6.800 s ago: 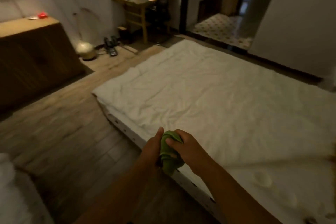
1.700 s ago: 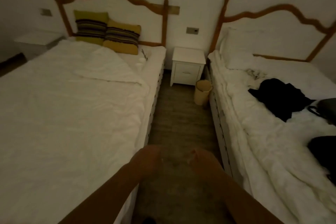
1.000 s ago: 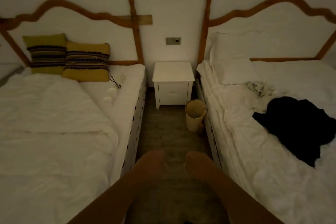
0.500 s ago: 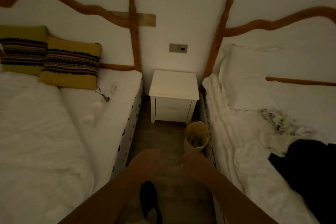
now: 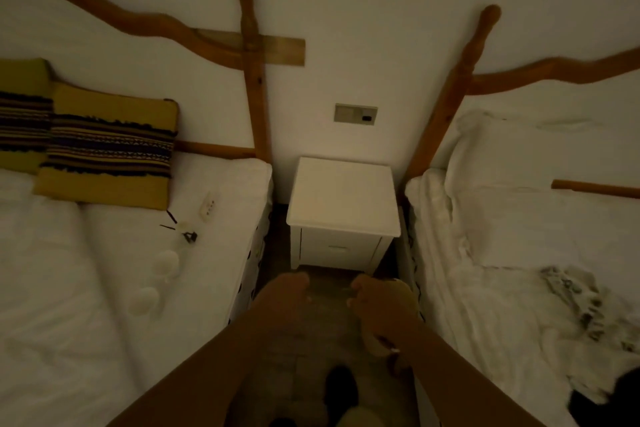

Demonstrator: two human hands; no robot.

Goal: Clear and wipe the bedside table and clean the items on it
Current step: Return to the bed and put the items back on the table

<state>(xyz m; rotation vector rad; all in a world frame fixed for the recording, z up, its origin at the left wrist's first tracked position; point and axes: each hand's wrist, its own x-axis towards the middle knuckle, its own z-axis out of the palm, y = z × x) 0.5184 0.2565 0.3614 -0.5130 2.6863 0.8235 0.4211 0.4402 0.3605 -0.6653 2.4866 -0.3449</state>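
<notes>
The white bedside table (image 5: 341, 198) stands against the wall between two beds, and its top is bare. It has one drawer (image 5: 337, 248) in the front. My left hand (image 5: 284, 291) and my right hand (image 5: 377, 302) hang side by side just in front of the table, above the floor. Both have their fingers curled in, and I see nothing in either. On the left bed (image 5: 104, 288) near the table lie a white remote-like item (image 5: 207, 206), a small dark clip (image 5: 188, 235) and two pale round items (image 5: 166, 263).
A beige waste bin (image 5: 407, 289) stands by the right bed (image 5: 502, 305), mostly hidden behind my right hand. Striped yellow cushions (image 5: 107, 149) lean on the left headboard. A wall switch (image 5: 355, 113) sits above the table. My dark shoe (image 5: 341, 388) is on the narrow floor strip.
I have walked up the gap between the beds, so the bedside table is closer and larger. The green cloth I held earlier is no longer in sight. My hands stay held out in front.
</notes>
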